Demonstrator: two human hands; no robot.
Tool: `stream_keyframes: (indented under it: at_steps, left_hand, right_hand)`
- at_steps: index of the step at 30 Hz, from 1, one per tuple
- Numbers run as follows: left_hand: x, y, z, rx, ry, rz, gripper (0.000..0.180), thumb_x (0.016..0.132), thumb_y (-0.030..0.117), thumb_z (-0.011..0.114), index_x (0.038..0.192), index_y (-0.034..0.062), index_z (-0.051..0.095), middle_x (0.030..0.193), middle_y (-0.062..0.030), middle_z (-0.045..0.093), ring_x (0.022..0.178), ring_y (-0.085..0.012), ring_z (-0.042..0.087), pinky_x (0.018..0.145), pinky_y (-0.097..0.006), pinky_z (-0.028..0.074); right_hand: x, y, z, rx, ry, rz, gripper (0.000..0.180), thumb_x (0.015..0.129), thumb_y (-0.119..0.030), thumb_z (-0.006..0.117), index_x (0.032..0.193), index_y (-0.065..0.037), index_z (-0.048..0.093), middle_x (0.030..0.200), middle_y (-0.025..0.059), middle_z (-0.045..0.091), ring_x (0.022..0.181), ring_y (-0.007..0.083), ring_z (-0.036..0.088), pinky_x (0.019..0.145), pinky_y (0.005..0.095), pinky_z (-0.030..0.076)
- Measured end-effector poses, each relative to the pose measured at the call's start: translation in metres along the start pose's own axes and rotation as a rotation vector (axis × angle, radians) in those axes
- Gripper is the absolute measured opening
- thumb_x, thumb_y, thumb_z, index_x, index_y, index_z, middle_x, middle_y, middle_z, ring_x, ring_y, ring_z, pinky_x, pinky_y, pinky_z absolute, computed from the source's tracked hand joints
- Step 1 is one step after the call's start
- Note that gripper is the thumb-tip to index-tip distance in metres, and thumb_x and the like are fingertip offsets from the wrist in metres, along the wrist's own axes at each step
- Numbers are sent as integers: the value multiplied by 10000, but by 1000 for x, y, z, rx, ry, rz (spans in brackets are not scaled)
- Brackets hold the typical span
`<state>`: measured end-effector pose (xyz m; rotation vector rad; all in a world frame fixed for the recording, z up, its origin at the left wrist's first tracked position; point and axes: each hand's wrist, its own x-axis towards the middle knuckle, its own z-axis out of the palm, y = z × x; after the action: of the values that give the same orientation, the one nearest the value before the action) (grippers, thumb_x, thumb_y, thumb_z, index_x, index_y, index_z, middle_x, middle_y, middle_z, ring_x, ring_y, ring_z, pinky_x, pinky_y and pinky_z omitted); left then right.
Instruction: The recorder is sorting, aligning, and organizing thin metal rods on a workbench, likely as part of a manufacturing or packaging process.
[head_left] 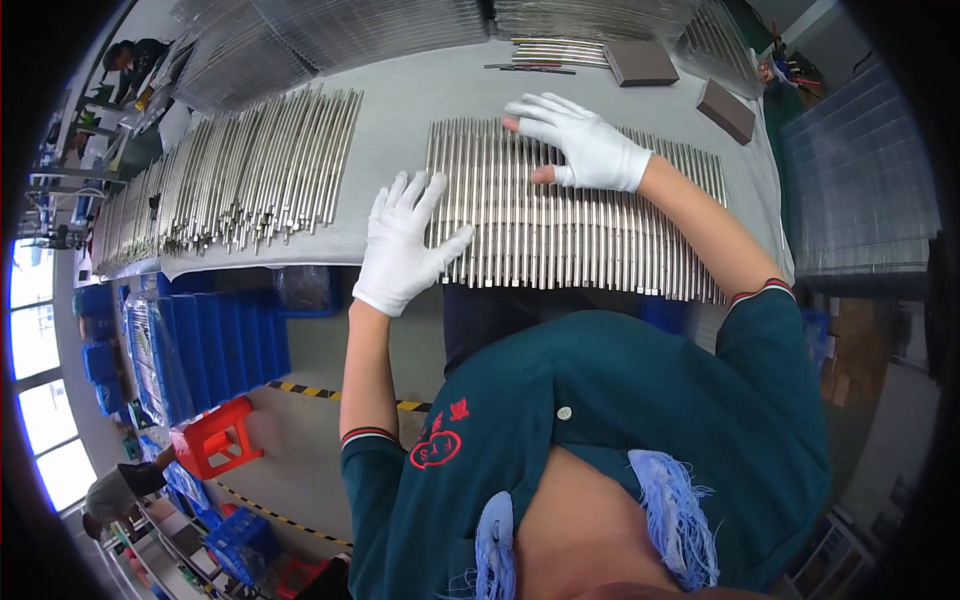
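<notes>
Head view, looking down: a flat row of metal rods [580, 225] lies side by side on the grey table [420, 95], straight ahead of the person's torso. Each rod's long axis runs away from the body, near edge to far edge, and the row itself spreads crosswise, left to right. Left hand [405, 245], white glove, rests at the row's left end, fingers spread and flat, thumb out over the first few rods; palm down, nothing gripped. Right hand [575, 140], also white-gloved with some fingertips bare, lies flat on the far ends of the rods near the row's upper middle, fingers pointing left, open and pressing down, holding nothing. So both hands are on top of the row: left hand at the near-left corner, right hand farther out and a little to the right. Right forearm crosses over the right half of the row. The rods' near ends reach the table's front edge, just above the person's teal shirt [620, 420]. Well to the left, apart from the row, a looser heap of similar rods [240, 170] lies fanned on the same table. Two brown blocks [640, 62] sit at the far right, beyond the right hand. Blue bins [215, 345] stand below the table on the left.
</notes>
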<state>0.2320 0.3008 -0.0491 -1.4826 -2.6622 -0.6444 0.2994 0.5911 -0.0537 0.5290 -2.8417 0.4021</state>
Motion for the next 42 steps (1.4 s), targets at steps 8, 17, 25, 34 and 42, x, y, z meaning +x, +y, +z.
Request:
stream_keyframes:
  at_steps: [8, 17, 25, 34, 42]
  left_hand:
    - [77, 28, 40, 128, 27, 350, 665, 825, 583, 559, 1273, 92, 556, 1312, -203, 517, 1252, -370, 437, 1060, -486, 288]
    - [63, -11, 26, 221, -62, 226, 614, 847, 541, 546, 1313, 142, 544, 1372, -191, 479, 1314, -355, 384, 1102, -498, 228]
    - [56, -35, 19, 159, -28, 144, 594, 856, 501, 578, 1296, 103, 554, 1361, -217, 485, 1292, -414, 401, 1098, -508, 271]
    - [57, -29, 20, 160, -12, 112, 609, 847, 510, 581, 1293, 97, 555, 1355, -215, 492, 1284, -420, 405, 1084, -512, 286]
    - [58, -27, 24, 204, -15, 93, 634, 858, 545, 543, 1320, 111, 530, 1380, -188, 473, 1308, -394, 379, 1097, -508, 261]
  right_hand:
    - [-96, -8, -44, -115, -212, 38, 871, 757, -701, 525, 1422, -154, 397, 1504, 135, 303, 1392, 367, 253, 1166, 453, 187]
    - [-84, -31, -26, -2, -260, -84, 758, 806, -628, 513, 1357, -108, 472, 1477, 187, 329, 1377, 370, 281, 1167, 468, 170]
    - [-34, -45, -2, 70, -147, -159, 773, 830, -591, 512, 1421, -108, 389, 1503, 172, 292, 1390, 355, 264, 1170, 453, 162]
    - [-168, 17, -74, -206, -243, 327, 840, 800, -655, 500, 1427, -110, 379, 1501, 163, 298, 1393, 368, 246, 1166, 450, 174]
    - [-126, -11, -32, -206, -194, 234, 685, 870, -536, 502, 1407, -120, 415, 1485, 160, 328, 1389, 332, 267, 1164, 430, 178]
